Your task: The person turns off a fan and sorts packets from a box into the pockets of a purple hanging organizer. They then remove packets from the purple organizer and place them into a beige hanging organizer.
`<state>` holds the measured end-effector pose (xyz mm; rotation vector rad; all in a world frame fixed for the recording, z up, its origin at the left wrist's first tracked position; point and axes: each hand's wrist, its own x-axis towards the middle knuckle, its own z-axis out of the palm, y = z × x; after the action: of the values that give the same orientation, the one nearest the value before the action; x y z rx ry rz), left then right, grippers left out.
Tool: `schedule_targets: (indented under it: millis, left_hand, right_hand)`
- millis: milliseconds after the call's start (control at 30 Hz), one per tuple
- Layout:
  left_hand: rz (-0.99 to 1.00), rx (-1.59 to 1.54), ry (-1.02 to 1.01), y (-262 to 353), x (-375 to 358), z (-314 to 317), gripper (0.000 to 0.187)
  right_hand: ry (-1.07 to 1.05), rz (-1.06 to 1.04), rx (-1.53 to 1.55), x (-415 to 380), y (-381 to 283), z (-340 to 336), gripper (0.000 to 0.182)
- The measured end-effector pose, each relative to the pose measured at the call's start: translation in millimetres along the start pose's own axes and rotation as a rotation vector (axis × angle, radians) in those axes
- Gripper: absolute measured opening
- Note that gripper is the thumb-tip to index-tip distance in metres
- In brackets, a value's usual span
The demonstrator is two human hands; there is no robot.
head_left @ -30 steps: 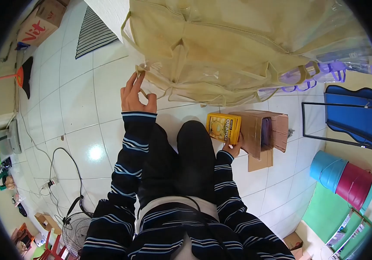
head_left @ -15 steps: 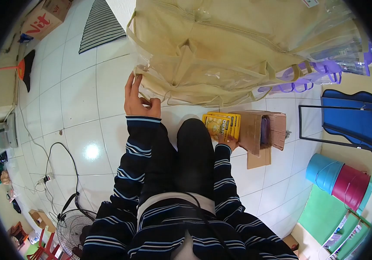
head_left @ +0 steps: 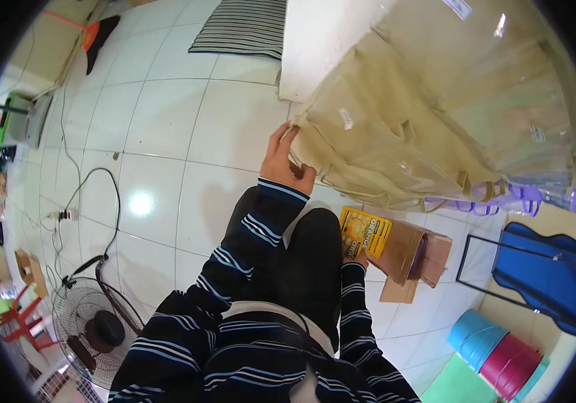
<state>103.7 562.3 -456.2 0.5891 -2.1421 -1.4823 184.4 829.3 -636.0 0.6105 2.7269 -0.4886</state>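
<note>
My left hand (head_left: 284, 161) is closed on the lower corner of a beige bag with clear plastic (head_left: 382, 127), which hangs with other bags at the upper right. My right hand (head_left: 358, 258) is closed around the near edge of yellow packs (head_left: 366, 234) marked "ORANGE"; its fingers are partly hidden under them. The packs lie beside an open brown cardboard box (head_left: 399, 254). Purple-trimmed clear bags (head_left: 523, 199) hang behind the beige one.
A standing fan (head_left: 97, 329) and a black cable are at the lower left. Blue and magenta buckets (head_left: 509, 366) stand at the lower right, below a blue board (head_left: 543, 275) with a black frame. A striped mat (head_left: 241, 30) lies at the top.
The view has turned, so most things appear shifted. My left hand still holds the bag corner, which now appears farther right. My right hand stays at the yellow packs.
</note>
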Motion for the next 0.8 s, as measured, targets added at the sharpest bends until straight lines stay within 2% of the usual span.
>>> schedule_targets:
  millis: [67,133,200,267,333,400,467,600,733,800]
  left_hand:
    - [0.007,-0.038,0.004,-2.3,-2.4,-1.1,0.049]
    - [0.02,-0.042,0.027,-4.2,-5.4,-2.5,0.048]
    - [0.045,-0.046,0.066,-3.3,-2.1,-6.6,0.047]
    - [0.027,-0.077,0.017,-1.7,-4.3,-11.2,0.047]
    - [0.02,-0.1,0.044,-2.0,-3.1,-14.0,0.045]
    - [0.064,-0.093,0.069,-4.2,-3.8,-12.1,0.044]
    - [0.067,-0.104,0.075,-5.9,-5.0,-9.8,0.044]
    - [0.078,-0.122,0.102,-6.9,-7.6,-13.3,0.045]
    - [0.004,-0.132,0.082,0.2,-12.1,-22.7,0.046]
    - [-0.011,-0.174,0.088,-0.9,-13.6,-20.8,0.047]
  right_hand:
    - [-0.124,0.029,-0.106,18.3,-16.3,-3.3,0.033]
    - [-0.117,-0.04,-0.174,25.9,-14.8,-8.1,0.038]
    - [-0.143,-0.441,-0.254,24.8,-9.1,-24.4,0.039]
    - [0.104,-0.668,0.014,-17.2,-21.1,-83.9,0.034]
    - [0.248,-0.885,0.274,-50.4,-40.6,-149.2,0.026]
    - [0.391,-0.968,0.68,-79.5,-87.4,-194.6,0.024]
    - [0.56,-1.189,0.738,-88.7,-147.9,-216.9,0.024]
    - [0.308,-1.409,0.512,-70.2,-233.7,-213.2,0.021]
    - [0.151,-1.49,0.343,-58.7,-255.2,-204.2,0.026]
    - [0.056,-1.417,0.205,-64.0,-260.2,-206.0,0.025]
